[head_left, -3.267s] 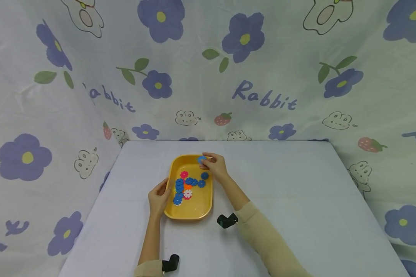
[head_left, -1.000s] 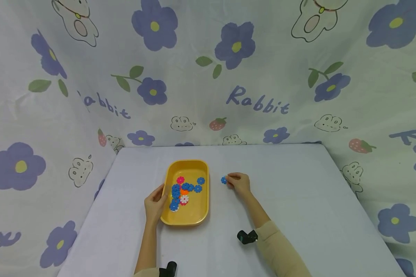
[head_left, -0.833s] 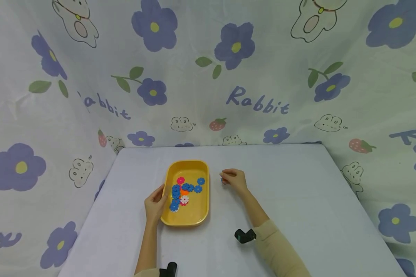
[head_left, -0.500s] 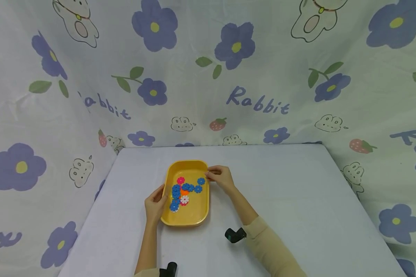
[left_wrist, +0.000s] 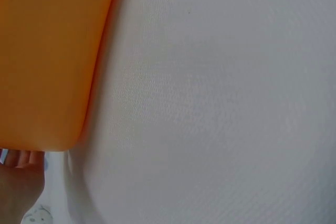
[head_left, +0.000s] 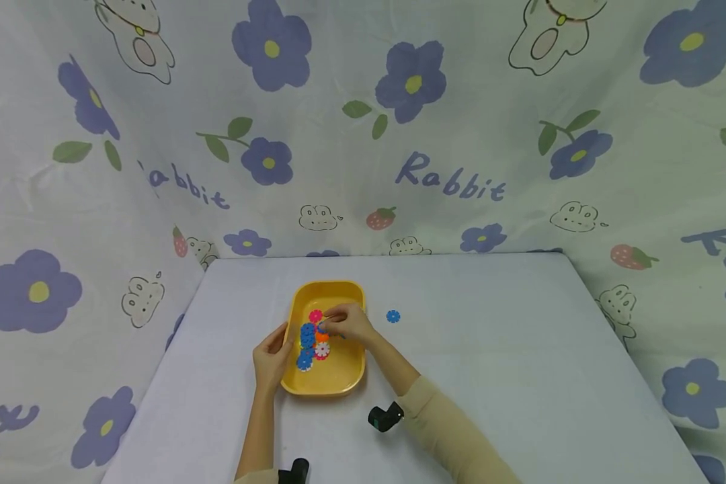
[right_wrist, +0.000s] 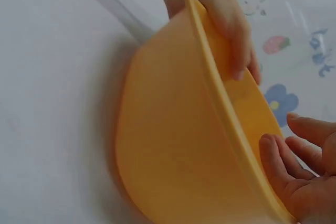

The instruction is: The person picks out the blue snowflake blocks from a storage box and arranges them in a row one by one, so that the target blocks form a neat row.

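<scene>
A yellow tray (head_left: 329,384) stands on the table, holding several small notched plastic discs. Most are blue, such as the blue disc (head_left: 307,329); a pink disc (head_left: 316,315), an orange disc (head_left: 322,338) and a white disc (head_left: 322,349) lie among them. My left hand (head_left: 271,356) grips the tray's left rim, with the thumb on the inside. Over the tray, my right hand (head_left: 349,323) reaches in, its bent fingertips at the blue discs; it hides some of them. In the right wrist view its fingers (right_wrist: 273,153) stand apart, with no disc visible between them.
One blue disc (head_left: 393,316) lies flat on the white table (head_left: 490,376), right of the tray. A fabric backdrop (head_left: 339,141) with flowers and rabbits hangs behind and at the sides. Black cameras (head_left: 385,417) sit on both wrists.
My right hand took a blue disc from the tray, set it on the table to the right, then moved back left into the tray. The left hand keeps its grip.
</scene>
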Action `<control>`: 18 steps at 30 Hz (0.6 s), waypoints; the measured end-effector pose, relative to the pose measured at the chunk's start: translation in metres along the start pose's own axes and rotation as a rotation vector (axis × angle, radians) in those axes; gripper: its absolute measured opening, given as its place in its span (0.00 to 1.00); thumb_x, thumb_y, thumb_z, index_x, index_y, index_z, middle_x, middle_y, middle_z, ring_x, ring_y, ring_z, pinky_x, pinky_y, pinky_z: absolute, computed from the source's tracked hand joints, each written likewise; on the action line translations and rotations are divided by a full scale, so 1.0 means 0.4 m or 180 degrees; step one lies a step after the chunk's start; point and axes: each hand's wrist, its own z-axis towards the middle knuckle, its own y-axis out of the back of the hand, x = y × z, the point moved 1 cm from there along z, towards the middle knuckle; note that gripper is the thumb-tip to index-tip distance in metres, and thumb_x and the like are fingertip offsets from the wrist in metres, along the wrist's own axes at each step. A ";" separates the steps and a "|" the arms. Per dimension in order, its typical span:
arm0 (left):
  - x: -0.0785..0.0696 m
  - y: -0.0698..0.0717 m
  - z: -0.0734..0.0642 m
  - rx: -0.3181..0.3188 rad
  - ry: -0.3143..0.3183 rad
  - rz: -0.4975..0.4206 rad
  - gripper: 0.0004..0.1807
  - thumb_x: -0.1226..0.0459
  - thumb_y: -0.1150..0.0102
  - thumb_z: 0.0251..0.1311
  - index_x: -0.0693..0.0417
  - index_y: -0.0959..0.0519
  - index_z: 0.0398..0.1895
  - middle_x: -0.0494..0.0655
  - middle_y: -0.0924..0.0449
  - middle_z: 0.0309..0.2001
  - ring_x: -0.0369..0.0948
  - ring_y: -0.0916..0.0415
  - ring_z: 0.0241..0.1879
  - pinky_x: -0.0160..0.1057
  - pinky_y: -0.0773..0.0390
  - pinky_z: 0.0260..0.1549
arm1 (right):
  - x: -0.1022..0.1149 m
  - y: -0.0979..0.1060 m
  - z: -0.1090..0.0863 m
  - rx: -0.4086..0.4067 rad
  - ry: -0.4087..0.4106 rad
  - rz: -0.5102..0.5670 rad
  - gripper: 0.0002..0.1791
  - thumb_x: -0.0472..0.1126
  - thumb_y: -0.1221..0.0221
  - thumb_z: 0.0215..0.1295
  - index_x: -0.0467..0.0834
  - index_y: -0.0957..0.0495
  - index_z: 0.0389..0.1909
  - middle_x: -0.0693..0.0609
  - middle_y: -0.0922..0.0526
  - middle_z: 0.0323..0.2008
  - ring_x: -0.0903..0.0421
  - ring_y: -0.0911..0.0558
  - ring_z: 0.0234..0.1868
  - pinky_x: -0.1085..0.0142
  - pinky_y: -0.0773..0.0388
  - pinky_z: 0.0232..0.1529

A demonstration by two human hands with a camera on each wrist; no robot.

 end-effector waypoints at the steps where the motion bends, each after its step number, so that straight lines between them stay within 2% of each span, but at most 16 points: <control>1: 0.001 0.001 0.000 -0.0002 -0.0017 -0.0020 0.21 0.78 0.45 0.57 0.70 0.27 0.57 0.66 0.28 0.57 0.22 0.27 0.46 0.19 0.28 0.46 | -0.002 -0.012 0.001 0.0059 -0.0017 -0.0032 0.19 0.36 0.36 0.56 0.29 0.22 0.47 0.40 0.15 0.35 0.46 0.15 0.35 0.60 0.16 0.38; 6: 0.002 0.001 0.000 -0.0003 -0.0085 -0.0134 0.21 0.80 0.46 0.56 0.72 0.27 0.55 0.68 0.28 0.56 0.23 0.26 0.46 0.21 0.27 0.46 | -0.015 -0.066 -0.002 0.0175 -0.0114 -0.0266 0.18 0.34 0.35 0.54 0.29 0.21 0.44 0.43 0.15 0.32 0.52 0.16 0.31 0.68 0.17 0.33; 13: -0.001 0.000 0.000 0.0027 -0.0006 -0.0150 0.21 0.79 0.46 0.57 0.71 0.27 0.56 0.66 0.28 0.57 0.30 0.25 0.50 0.22 0.25 0.45 | -0.030 -0.110 0.001 0.0060 -0.0372 -0.0044 0.16 0.28 0.35 0.50 0.25 0.22 0.41 0.42 0.17 0.24 0.41 0.16 0.29 0.60 0.16 0.30; 18: 0.000 0.003 0.000 0.0059 0.0021 -0.0179 0.22 0.79 0.46 0.57 0.71 0.28 0.57 0.66 0.29 0.58 0.33 0.27 0.53 0.22 0.25 0.46 | -0.037 -0.132 0.003 -0.0084 -0.0425 -0.0180 0.15 0.29 0.33 0.49 0.28 0.20 0.40 0.48 0.19 0.22 0.52 0.17 0.22 0.67 0.18 0.25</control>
